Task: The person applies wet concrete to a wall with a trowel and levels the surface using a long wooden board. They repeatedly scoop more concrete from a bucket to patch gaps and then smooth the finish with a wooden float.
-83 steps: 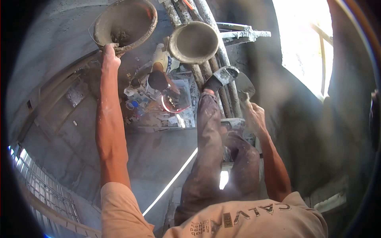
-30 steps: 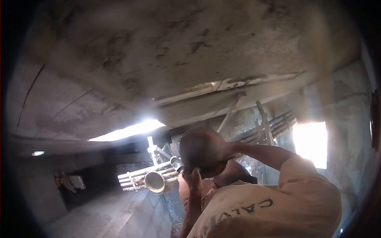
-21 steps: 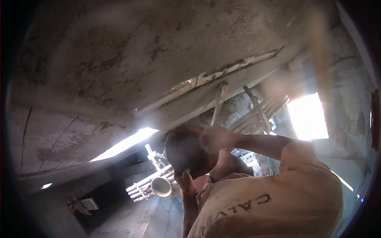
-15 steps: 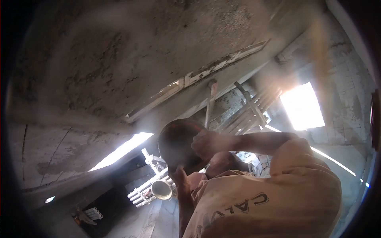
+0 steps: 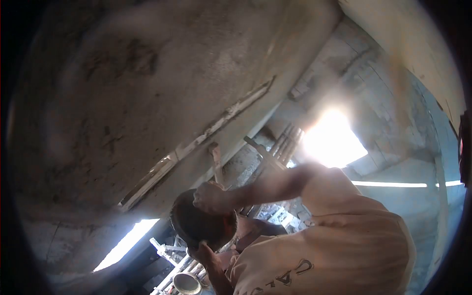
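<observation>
A dark round bowl (image 5: 194, 221) is held tilted in front of my chest, with my beige shirt (image 5: 334, 246) behind it. My right hand (image 5: 211, 196) is closed with curled fingers at the bowl's upper rim. At the opposite, lower edge, my left hand (image 5: 202, 253) grips the bowl with the thumb on its outside. The bowl's contents are hidden from this angle. Below it, a pale bucket (image 5: 187, 283) stands by the wooden poles.
A rough plastered surface (image 5: 137, 88) fills the upper left, with a long ledge (image 5: 196, 142) along it. Wooden posts (image 5: 216, 162) and planks (image 5: 265, 152) lean beyond the bowl. Light poles (image 5: 172, 278) lie beside the bucket. A bright window opening (image 5: 334, 140) glares at right.
The whole view has shifted and turned, so the bowl and both hands appear lower and further left. My right hand has moved from the bowl's side to its upper rim.
</observation>
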Motion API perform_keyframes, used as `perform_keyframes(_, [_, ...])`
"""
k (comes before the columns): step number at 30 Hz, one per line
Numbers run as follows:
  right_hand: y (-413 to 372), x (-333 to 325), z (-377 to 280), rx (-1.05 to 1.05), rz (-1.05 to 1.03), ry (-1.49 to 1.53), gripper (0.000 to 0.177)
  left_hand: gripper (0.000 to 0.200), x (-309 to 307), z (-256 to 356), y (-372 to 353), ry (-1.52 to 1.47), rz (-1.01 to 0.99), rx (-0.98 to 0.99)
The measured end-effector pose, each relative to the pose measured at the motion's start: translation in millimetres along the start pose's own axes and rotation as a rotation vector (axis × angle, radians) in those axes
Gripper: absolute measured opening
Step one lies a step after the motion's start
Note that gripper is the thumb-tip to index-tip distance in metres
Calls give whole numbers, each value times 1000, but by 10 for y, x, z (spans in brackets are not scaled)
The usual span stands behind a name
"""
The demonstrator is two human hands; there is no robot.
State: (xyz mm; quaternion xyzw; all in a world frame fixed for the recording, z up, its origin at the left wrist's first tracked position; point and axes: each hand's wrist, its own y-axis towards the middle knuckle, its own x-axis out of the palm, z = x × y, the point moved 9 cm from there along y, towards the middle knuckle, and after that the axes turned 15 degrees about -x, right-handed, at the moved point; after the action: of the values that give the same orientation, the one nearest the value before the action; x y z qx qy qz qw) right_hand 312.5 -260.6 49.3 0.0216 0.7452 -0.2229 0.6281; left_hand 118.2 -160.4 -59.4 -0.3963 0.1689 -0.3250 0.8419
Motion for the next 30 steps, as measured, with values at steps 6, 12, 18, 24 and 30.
perform_keyframes(6, [-164,2398,477,205,-535,1606,24,62,200,123,-44,154,-146,60])
perform_keyframes(12, [-486,1862,-146,-134,-481,1309,26,62,53,-56,-149,131,-128,7])
perform_keyframes(18, [-579,3,-107,-126,101,378,27,63,10,-25,-253,137,-138,-1])
perform_keyframes(24, [-266,882,-354,-115,-113,330,20,63,-71,21,-243,150,-145,1])
perform_keyframes(30, [-538,-16,-106,-62,96,307,13,63,-77,99,-239,156,-159,10])
